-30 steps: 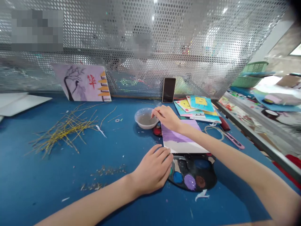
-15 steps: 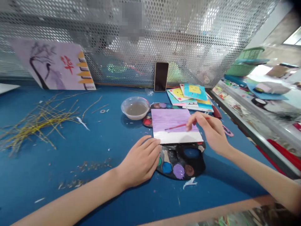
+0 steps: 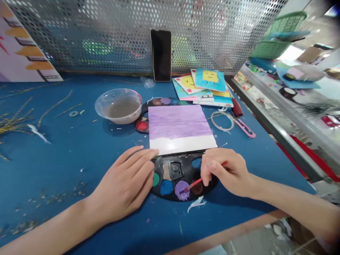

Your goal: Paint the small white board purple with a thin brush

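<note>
My right hand (image 3: 225, 170) pinches a thin red paintbrush (image 3: 196, 182), its tip in the purple paint (image 3: 182, 190) of a black palette (image 3: 176, 170). A square panel (image 3: 180, 124) rests on the palette, coated purple over its upper part, with a white strip along the near edge. Flat beside it, my left hand (image 3: 127, 182) has its fingers extended, fingertips at the panel's lower left corner and the palette's left edge. A clear bowl of grey water (image 3: 119, 106) stands to the left of the panel.
Small painted cards (image 3: 209, 79) lie stacked behind, near an upright phone (image 3: 161, 55) against the mesh. To the right are a wire ring (image 3: 221, 121) and a pink cutter (image 3: 245, 128). Yellow twigs (image 3: 12, 124) and a leaning painting (image 3: 23, 49) are at left.
My right hand has moved the brush from over the panel down to the purple paint. The view has shifted closer and to the right; my left hand stays by the panel's corner.
</note>
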Motion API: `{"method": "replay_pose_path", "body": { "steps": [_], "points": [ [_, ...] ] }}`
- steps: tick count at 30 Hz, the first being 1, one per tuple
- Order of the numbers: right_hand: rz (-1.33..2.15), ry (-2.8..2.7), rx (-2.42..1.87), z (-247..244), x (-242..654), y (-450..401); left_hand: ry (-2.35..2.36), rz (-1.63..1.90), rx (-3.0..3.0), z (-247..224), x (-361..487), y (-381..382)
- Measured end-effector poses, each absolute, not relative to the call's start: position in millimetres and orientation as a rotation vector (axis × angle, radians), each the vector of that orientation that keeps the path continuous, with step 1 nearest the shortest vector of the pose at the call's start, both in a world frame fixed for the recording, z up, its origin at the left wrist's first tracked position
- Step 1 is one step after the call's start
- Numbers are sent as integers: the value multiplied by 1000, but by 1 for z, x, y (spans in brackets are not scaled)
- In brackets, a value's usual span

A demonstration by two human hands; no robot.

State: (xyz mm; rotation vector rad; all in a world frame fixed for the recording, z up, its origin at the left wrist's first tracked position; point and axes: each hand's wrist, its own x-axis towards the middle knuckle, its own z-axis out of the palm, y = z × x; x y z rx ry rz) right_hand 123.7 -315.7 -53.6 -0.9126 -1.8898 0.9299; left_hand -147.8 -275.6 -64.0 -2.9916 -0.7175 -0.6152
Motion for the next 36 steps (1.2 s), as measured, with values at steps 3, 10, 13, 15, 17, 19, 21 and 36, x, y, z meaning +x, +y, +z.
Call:
{"method": "replay_pose_path", "body": {
  "steps": [3,10,13,15,17,19,21,36],
  "points": [
    [818,-1958,-887,-54,124,-317,-730,-605,-2992,-64,-148,-275],
    [654,-1907,-853,-59,128,-321,-744,-617,-2991,-64,-147,-276],
    [626,-1894,-845,-60,128,-320,-738,-617,-2989,-64,-147,-276],
    [626,-1874,-853,-62,128,-318,-733,-613,-2985,-63,-147,-276],
    [649,-1848,-881,-63,128,-317,-730,-614,-2983,-63,-146,-276],
    [682,-1827,-907,-63,127,-317,-726,-610,-2987,-63,-146,-276],
    [709,-1819,-923,-63,127,-316,-727,-609,-2992,-63,-146,-276],
    [753,-1865,-973,-64,128,-315,-731,-600,-2998,-64,-147,-276]
  ]
}}
